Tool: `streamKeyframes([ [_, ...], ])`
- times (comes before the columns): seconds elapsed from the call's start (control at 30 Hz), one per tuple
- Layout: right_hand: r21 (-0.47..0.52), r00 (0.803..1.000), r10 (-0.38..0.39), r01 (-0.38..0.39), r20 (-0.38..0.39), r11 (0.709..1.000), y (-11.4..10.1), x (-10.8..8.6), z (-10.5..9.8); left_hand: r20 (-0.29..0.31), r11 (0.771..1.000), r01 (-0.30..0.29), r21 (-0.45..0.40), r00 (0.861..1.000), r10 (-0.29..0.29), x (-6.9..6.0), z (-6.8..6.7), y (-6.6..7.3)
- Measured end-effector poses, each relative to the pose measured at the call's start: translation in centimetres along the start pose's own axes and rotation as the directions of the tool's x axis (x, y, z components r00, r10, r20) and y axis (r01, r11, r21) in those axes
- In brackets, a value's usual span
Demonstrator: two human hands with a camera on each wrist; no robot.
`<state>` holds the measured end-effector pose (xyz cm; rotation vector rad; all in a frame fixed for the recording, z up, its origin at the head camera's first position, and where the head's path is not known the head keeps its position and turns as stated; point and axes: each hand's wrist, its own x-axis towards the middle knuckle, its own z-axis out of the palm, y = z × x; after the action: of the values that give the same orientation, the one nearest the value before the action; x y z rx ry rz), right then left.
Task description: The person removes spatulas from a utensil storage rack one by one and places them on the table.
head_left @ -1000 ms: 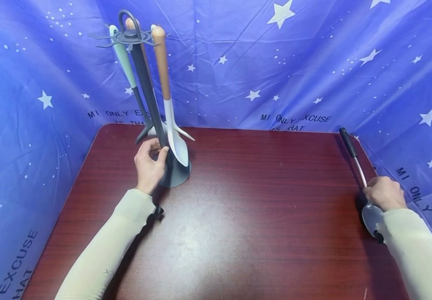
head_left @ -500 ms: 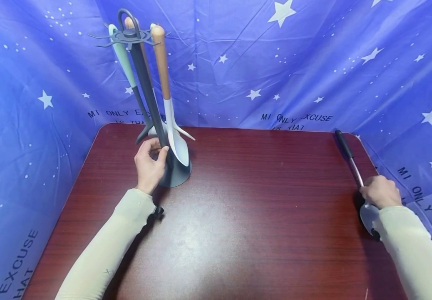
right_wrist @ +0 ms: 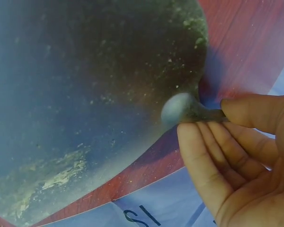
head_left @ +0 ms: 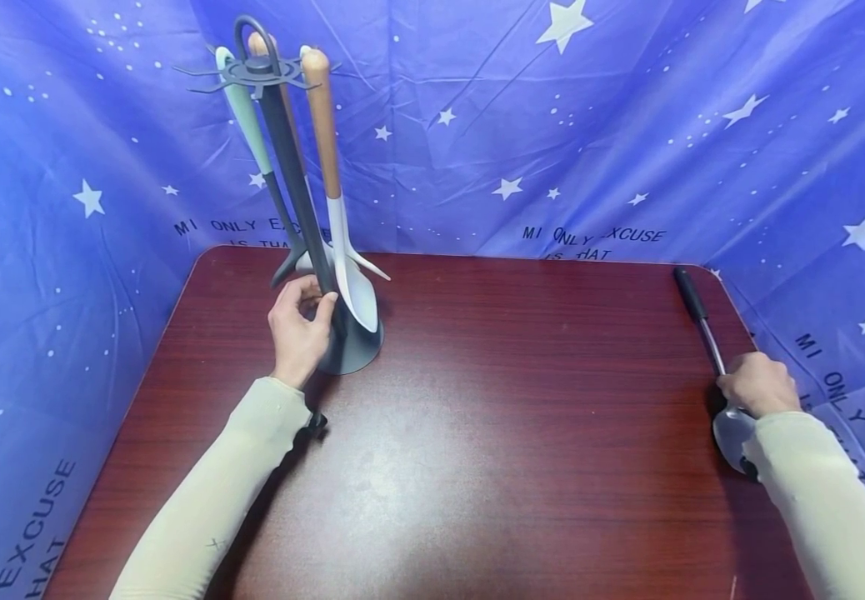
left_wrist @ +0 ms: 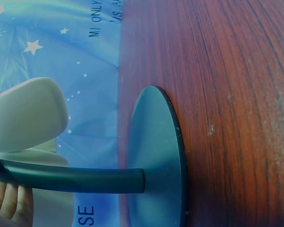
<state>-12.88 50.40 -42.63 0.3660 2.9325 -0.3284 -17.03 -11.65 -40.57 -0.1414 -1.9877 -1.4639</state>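
Note:
My left hand (head_left: 301, 329) holds the dark post (head_left: 290, 183) of an upright utensil stand, low down, between thumb and fingers. In the left wrist view the post (left_wrist: 85, 179) runs into a round base (left_wrist: 154, 137), and fingertips show at the left edge. At the table's right side, my right hand (head_left: 764, 385) pinches a metal spatula (head_left: 728, 433) by the neck. Its black grip (head_left: 691, 293) points to the back edge. Close up in the right wrist view, the wide stained blade (right_wrist: 109, 71) lies beyond the thumb and fingers of my right hand (right_wrist: 241, 151).
From the stand's top ring (head_left: 260, 75) hang a white utensil with a wooden handle (head_left: 322, 125), a green-handled utensil (head_left: 245, 112) and another wooden handle behind the post. Blue star-printed cloth (head_left: 432, 167) surrounds the dark red table (head_left: 515, 375).
My right hand and the spatula have shifted a little to the left, and the end of its black grip has come slightly nearer. The left hand and the stand stay in place.

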Motion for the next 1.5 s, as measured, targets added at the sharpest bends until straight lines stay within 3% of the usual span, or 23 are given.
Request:
streamKeyframes([
  [0.4, 0.008, 1.000, 0.019, -0.019, 0.021, 1.000, -0.4, -0.3, -0.4, -0.002, 1.000, 0.002, 0.000, 1.000, -0.002, 0.0, -0.1, -0.1],
  [0.63, 0.008, 0.999, 0.014, -0.014, -0.039, 1.000, -1.8, -0.6, -1.5, -0.005, 1.000, 0.001, 0.000, 1.000, -0.001, 0.0, -0.1, -0.1],
  [1.03, 0.059, 0.979, -0.075, 0.088, -0.191, 0.994, -9.7, -0.7, -2.5, -0.003, 1.000, 0.008, -0.009, 1.000, -0.008, 0.0, -0.1, 0.1],
  [1.33, 0.090, 0.930, -0.218, 0.254, -0.298, 0.963, -16.2, -0.9, -1.7, -0.006, 1.000, -0.002, -0.016, 1.000, 0.002, -0.1, 0.0, -0.1],
  [1.5, 0.101, 0.910, -0.249, 0.297, -0.330, 0.950, -18.7, -0.6, -0.6, -0.006, 1.000, -0.003, -0.020, 1.000, 0.003, -0.2, 0.0, -0.1],
])
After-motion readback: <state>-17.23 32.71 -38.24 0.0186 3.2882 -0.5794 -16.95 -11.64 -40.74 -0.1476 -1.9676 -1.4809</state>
